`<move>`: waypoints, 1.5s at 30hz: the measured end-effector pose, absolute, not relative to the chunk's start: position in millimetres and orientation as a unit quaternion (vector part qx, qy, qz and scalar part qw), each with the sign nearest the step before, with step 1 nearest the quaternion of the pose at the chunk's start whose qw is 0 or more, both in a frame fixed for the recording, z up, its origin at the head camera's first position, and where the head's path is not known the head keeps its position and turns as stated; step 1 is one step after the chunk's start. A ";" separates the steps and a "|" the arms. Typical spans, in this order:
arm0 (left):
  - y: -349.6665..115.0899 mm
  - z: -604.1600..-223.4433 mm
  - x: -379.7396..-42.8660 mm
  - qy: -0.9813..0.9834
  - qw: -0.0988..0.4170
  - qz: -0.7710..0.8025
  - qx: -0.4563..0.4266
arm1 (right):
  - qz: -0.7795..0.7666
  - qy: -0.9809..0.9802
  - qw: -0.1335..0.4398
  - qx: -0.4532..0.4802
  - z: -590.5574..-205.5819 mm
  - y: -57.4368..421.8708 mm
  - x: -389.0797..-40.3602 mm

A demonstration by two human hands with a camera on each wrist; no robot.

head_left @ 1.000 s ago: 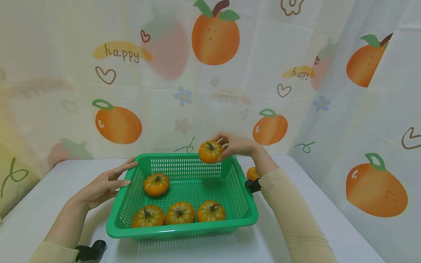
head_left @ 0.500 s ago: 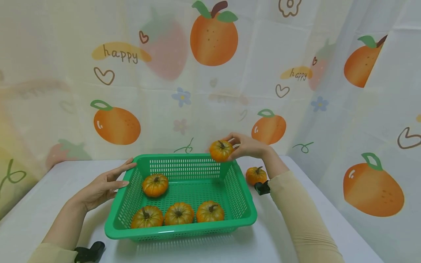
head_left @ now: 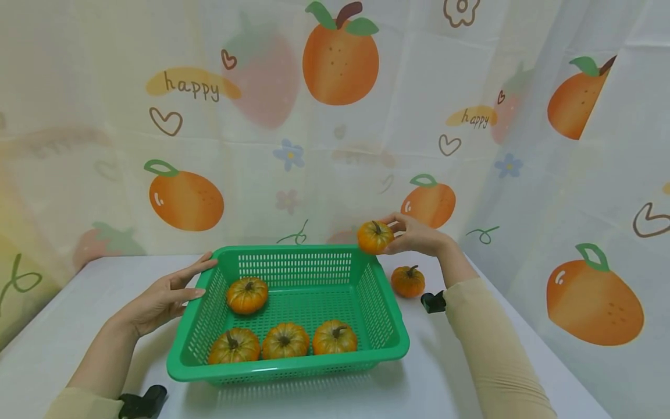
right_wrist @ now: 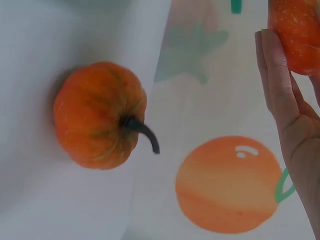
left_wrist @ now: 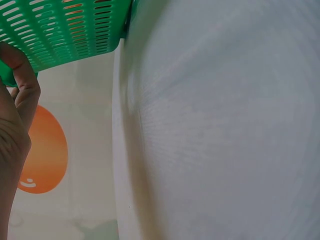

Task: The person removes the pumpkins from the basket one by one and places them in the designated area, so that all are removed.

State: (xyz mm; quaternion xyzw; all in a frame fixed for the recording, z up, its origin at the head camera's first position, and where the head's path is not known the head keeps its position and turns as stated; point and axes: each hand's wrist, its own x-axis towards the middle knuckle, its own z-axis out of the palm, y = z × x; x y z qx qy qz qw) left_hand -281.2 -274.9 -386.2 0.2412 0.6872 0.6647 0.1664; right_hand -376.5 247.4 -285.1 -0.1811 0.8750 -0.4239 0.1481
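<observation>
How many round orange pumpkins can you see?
6: three round orange pumpkins along the near wall inside the rectangular green plastic basket, one inside near its left wall, one in the right hand, one on the white tabletop right of the basket. Others may be hidden.

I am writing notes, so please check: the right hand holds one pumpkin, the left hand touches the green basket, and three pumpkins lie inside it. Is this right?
Not quite: the head view shows four pumpkins inside the green basket, not three. The right hand holds one pumpkin, and the left hand touches the basket.
</observation>
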 end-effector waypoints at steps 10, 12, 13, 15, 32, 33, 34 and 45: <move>-275.8 -388.0 -281.1 0.691 0.162 0.661 0.243 | -0.451 0.866 0.145 -0.158 -292.6 274.5 -377.3; -275.7 -388.0 -281.1 0.690 0.162 0.662 0.243 | -0.457 0.865 0.146 -0.151 -294.6 279.8 -376.8; -275.7 -387.9 -281.1 0.689 0.163 0.663 0.243 | -0.457 0.866 0.145 -0.144 -295.7 282.4 -376.5; -275.9 -387.8 -281.3 0.690 0.162 0.662 0.244 | -0.463 0.864 0.145 -0.134 -297.1 287.4 -375.3; -274.8 -385.6 -283.0 0.680 0.167 0.668 0.254 | -0.538 0.832 0.129 -0.054 -315.0 333.2 -363.4; -274.8 -385.6 -283.1 0.680 0.168 0.668 0.254 | -0.539 0.831 0.126 -0.051 -316.9 335.1 -362.8; -274.7 -385.7 -283.2 0.680 0.169 0.667 0.254 | -0.538 0.832 0.124 -0.053 -319.1 336.9 -362.0; -275.5 -388.3 -282.1 0.684 0.166 0.665 0.250 | -0.549 0.831 0.091 -0.020 -341.6 350.8 -356.6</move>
